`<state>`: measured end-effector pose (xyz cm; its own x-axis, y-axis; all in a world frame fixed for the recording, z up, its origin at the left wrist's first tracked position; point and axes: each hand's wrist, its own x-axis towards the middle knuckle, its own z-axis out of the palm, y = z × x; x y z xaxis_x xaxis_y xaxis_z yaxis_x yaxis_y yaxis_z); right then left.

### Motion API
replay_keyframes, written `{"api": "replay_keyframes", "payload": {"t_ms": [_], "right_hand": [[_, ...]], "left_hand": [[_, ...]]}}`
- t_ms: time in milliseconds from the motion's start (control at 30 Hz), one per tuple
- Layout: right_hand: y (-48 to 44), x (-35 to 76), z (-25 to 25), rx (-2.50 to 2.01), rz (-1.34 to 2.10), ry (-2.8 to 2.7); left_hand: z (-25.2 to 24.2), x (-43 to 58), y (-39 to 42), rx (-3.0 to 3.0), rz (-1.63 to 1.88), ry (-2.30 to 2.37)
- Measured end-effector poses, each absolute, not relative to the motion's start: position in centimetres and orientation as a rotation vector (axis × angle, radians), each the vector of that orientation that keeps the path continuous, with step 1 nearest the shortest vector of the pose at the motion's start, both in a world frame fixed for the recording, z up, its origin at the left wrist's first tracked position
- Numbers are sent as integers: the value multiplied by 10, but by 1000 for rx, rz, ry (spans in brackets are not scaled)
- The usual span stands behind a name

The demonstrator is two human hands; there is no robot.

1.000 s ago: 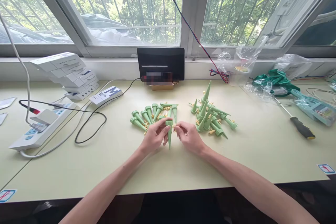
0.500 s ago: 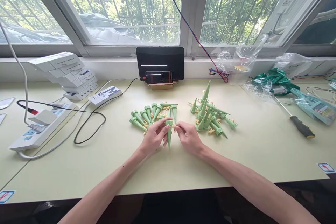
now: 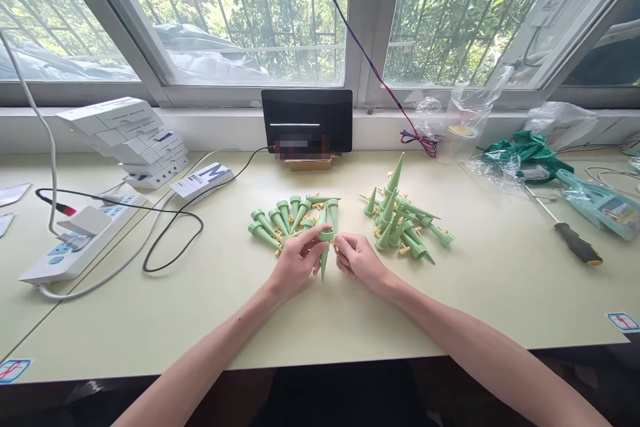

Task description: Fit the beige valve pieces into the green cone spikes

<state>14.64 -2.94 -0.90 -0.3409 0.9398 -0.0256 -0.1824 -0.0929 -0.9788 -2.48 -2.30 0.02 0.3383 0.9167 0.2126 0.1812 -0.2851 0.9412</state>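
A green cone-shaped spike (image 3: pixel 325 265) points downward in the grip of my left hand (image 3: pixel 296 263), its wider cap between thumb and forefinger. Close on its right, my right hand (image 3: pixel 361 260) pinches a small yellowish piece (image 3: pixel 335 240) at the side of the cap. Behind my left hand lies a fan of green spikes (image 3: pixel 263 233) with yellowish fittings. To the right of my right hand, a second heap of green spikes (image 3: pixel 395 217) has some standing upright and others lying down.
White boxes (image 3: pixel 145 140) are stacked at the back left, near a power strip (image 3: pixel 75 260) and cables. A dark tablet (image 3: pixel 307 113) leans at the window. On the right lie a screwdriver (image 3: pixel 575 240), a green bag (image 3: pixel 530 157) and a teal packet (image 3: pixel 600 203).
The held spike has tilted slightly, its tip now a little higher. My right fingers have shifted slightly at the cap's side. The whole view has shifted a little.
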Motion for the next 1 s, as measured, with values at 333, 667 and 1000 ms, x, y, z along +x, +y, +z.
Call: {"api": "replay_keyframes", "payload": {"t_ms": [333,667,1000], "right_hand": [[-35,148,-13,-1033,1161,-1515],[-38,148,-7,-1057,872,-1651],[-38,145,-4,-1011,961,-1532]], "left_hand": [[8,-24,-22,1492,963,955],[12,-23,-22,1371,951,921],[12,-20,-20,1413,1039,924]]}}
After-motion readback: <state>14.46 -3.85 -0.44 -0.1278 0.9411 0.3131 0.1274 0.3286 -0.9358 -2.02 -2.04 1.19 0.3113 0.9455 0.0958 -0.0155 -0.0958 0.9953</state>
